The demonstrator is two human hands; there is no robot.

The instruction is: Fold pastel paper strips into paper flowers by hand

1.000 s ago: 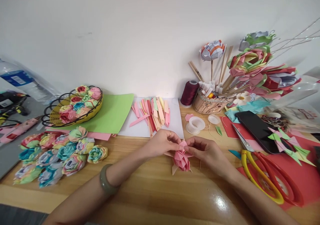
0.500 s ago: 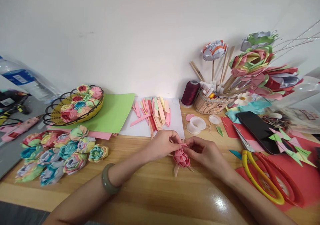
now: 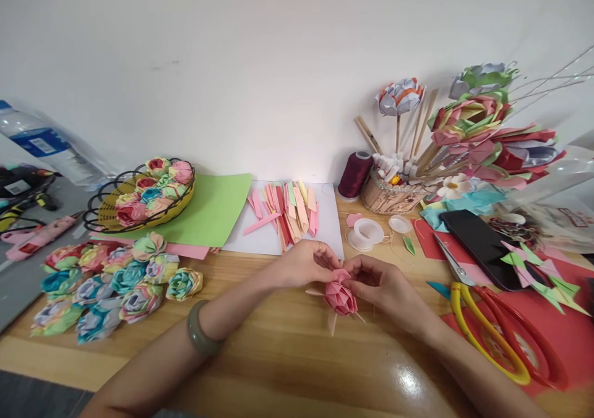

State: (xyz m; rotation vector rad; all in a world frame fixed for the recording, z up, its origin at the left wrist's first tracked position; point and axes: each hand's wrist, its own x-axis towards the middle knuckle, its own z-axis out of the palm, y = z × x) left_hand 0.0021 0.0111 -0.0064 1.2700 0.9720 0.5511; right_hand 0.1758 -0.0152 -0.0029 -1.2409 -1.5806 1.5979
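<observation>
A pink folded-paper flower [image 3: 341,298] with pale paper strips sticking out from it is held just above the wooden table. My left hand [image 3: 310,262] pinches its upper edge from the left, thumb and fingertips closed on a pink petal. From the right, my right hand [image 3: 381,285] grips the same flower, thumb against its side. Fingertips hide part of the flower's far side. Behind the hands, folded paper strips [image 3: 290,211] in pink, red, yellow and peach lie on a white sheet [image 3: 330,220].
Left stand several paper flowers [image 3: 127,277] and a yellow basket [image 3: 104,211] of more. Right lie scissors [image 3: 492,337], a phone [image 3: 477,245] and white tape rolls [image 3: 366,232]. A maroon thread spool [image 3: 355,175] stands by a wooden pot [image 3: 392,194] holding flowers on sticks.
The pink flower has turned slightly and sits a little lower and to the right, its strips at a different angle. Both hands keep their hold and have barely shifted.
</observation>
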